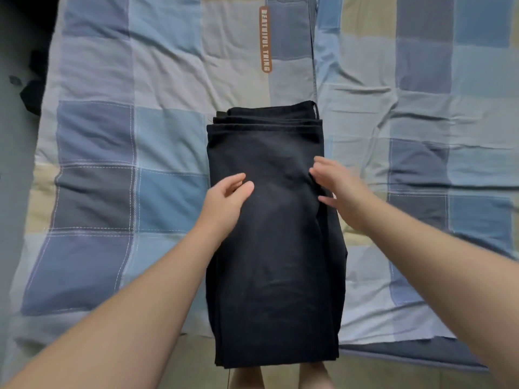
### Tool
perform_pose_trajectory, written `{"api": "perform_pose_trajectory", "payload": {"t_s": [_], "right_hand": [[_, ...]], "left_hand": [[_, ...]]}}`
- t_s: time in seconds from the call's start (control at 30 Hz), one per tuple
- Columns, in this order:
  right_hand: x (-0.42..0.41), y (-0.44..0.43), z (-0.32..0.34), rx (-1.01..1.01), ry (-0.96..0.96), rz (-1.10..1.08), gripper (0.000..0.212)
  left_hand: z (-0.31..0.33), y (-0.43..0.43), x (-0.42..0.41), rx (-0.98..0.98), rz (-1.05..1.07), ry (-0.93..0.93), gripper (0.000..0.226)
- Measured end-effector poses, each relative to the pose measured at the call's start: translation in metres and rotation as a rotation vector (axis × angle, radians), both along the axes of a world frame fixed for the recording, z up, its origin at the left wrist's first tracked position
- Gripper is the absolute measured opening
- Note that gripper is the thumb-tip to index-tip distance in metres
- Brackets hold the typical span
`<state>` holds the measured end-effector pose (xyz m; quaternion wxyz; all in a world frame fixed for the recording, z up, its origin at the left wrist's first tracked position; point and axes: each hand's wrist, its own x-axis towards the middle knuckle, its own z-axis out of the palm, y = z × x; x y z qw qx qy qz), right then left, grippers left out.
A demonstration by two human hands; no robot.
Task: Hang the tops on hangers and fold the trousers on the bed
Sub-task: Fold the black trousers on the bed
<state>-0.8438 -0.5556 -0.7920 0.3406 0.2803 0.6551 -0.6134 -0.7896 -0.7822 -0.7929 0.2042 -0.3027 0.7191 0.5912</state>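
Observation:
Black trousers (269,248) lie folded lengthwise on the bed (112,136), waistband at the far end, leg ends hanging over the near edge. The far end shows several stacked layers. My left hand (227,200) rests on the trousers' left edge, fingers apart and loosely curled, holding nothing. My right hand (339,189) hovers at the right edge with its fingers spread, touching the cloth near a crease. No tops or hangers are in view.
The bed carries a blue, grey and beige patchwork cover with a brown label strip (265,39) at the far middle. A dark object (32,88) lies off the bed's left side. Tiled floor (393,377) and my feet show below the near edge.

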Motion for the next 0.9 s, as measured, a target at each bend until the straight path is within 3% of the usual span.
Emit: {"api": "perform_pose_trajectory", "payload": {"t_s": [0.1,0.2,0.37,0.43,0.5,0.57,0.7,0.83,0.9], "right_hand": [[0.053,0.009,-0.007,0.118,0.065,0.002,0.05],[0.113,0.016,-0.012,0.174,0.01,0.087,0.071],[0.208,0.029,-0.027,0.272,-0.158,0.189,0.117],[0.237,0.027,-0.023,0.236,-0.234,0.111,0.105],[0.257,0.027,-0.015,0.159,-0.349,0.107,0.067],[0.27,0.032,-0.011,0.116,-0.39,0.151,0.045],[0.278,0.039,-0.004,0.133,-0.379,0.104,0.031],[0.284,0.042,0.011,0.164,-0.405,0.069,0.034],[0.288,0.043,0.023,0.157,-0.4,0.034,0.03]], "left_hand": [[-0.005,0.004,0.046,-0.221,-0.175,0.025,0.051],[-0.007,0.009,0.101,-0.496,-0.332,-0.066,0.067],[-0.008,0.016,0.188,-0.592,-0.163,-0.175,0.088],[-0.008,0.02,0.206,-0.543,-0.079,-0.211,0.089],[-0.006,0.022,0.212,-0.468,0.0,-0.264,0.082],[-0.005,0.021,0.213,-0.383,0.022,-0.337,0.071],[0.001,0.011,0.22,-0.156,-0.002,-0.432,0.058],[0.017,0.014,0.232,-0.052,0.014,-0.431,0.032],[0.028,0.015,0.238,-0.024,0.037,-0.432,0.033]]}}
